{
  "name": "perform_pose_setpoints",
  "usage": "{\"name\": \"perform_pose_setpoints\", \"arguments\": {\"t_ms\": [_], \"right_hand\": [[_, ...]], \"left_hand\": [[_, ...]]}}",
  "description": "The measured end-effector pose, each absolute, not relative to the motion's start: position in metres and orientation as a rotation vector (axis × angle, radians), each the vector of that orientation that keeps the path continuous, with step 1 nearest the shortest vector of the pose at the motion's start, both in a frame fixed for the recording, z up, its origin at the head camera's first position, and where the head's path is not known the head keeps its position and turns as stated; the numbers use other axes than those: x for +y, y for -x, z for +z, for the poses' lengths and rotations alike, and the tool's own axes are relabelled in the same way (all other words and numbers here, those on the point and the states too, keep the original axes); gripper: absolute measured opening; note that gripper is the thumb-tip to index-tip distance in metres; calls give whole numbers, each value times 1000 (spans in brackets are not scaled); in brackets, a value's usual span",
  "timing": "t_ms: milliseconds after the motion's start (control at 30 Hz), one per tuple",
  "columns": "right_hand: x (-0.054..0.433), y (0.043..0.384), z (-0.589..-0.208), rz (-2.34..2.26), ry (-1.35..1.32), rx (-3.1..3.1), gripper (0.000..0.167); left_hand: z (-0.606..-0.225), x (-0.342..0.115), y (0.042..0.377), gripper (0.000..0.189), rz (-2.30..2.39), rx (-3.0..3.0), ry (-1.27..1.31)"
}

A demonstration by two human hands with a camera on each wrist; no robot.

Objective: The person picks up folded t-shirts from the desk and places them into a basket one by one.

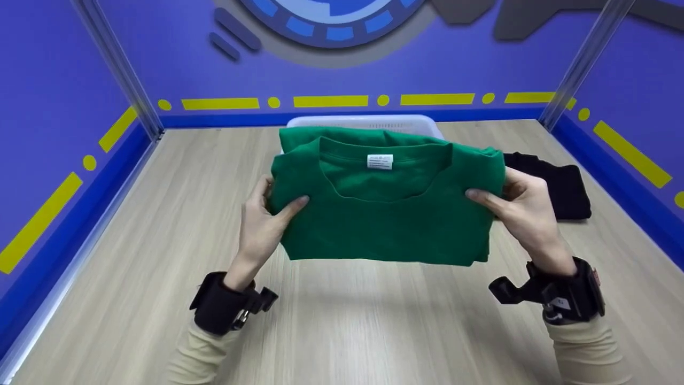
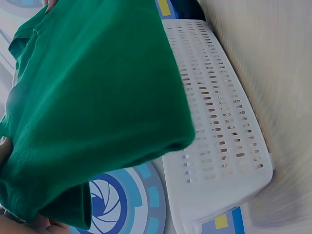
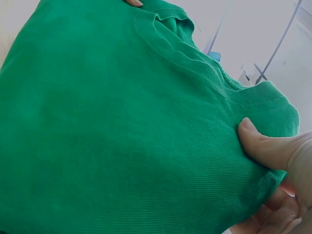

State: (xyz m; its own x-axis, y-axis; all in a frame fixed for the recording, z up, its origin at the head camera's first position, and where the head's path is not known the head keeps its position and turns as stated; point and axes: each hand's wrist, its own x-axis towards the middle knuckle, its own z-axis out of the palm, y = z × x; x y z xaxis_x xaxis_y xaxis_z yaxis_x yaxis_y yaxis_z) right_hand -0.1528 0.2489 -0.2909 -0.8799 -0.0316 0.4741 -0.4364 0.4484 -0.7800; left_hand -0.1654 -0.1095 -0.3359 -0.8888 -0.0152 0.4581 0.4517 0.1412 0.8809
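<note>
A person's left hand [image 1: 259,227] and right hand [image 1: 530,211] pinch a folded green shirt [image 1: 385,230] by its sides above the table [image 1: 342,326], before a white basket [image 1: 363,121]. From here, the shirt's white neck label [image 1: 380,162] bears print too small to read.

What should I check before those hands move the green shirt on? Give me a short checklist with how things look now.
1. Left hand grips the green shirt: ok.
2. Right hand grips its other side: ok.
3. White neck label showing: ok, though its print is too small to read.
4. Room in the white basket: cannot tell, the shirt hides most of its inside.
5. Black cloth fully visible: not ok, right hand covers part.
</note>
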Motion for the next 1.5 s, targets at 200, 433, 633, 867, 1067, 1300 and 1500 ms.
{"name": "perform_pose_setpoints", "arguments": {"t_ms": [200,433,633,867,1067,1300,1500], "right_hand": [[250,149,-290,1456,-384,-2274,37],[251,146,-291,1475,-373,-2276,35],[253,147,-291,1493,-363,-2285,35],[257,166,-294,1484,-320,-2296,37],[262,193,-290,1639,-276,-2219,33],[259,224,-278,1719,-322,-2127,30],[247,245,-263,1673,-310,-2108,35]], "left_hand": [[-403,-123,214,45,-1749,-1936,595],[-378,-115,191,44,-1793,-1934,568],[-378,-113,193,40,-1817,-1870,643],[-336,-101,183,42,-1816,-2004,487],[-319,-96,201,37,-1740,-2088,470],[-307,-97,225,42,-1734,-2137,446],[-294,-100,248,42,-1706,-2134,398]]}}
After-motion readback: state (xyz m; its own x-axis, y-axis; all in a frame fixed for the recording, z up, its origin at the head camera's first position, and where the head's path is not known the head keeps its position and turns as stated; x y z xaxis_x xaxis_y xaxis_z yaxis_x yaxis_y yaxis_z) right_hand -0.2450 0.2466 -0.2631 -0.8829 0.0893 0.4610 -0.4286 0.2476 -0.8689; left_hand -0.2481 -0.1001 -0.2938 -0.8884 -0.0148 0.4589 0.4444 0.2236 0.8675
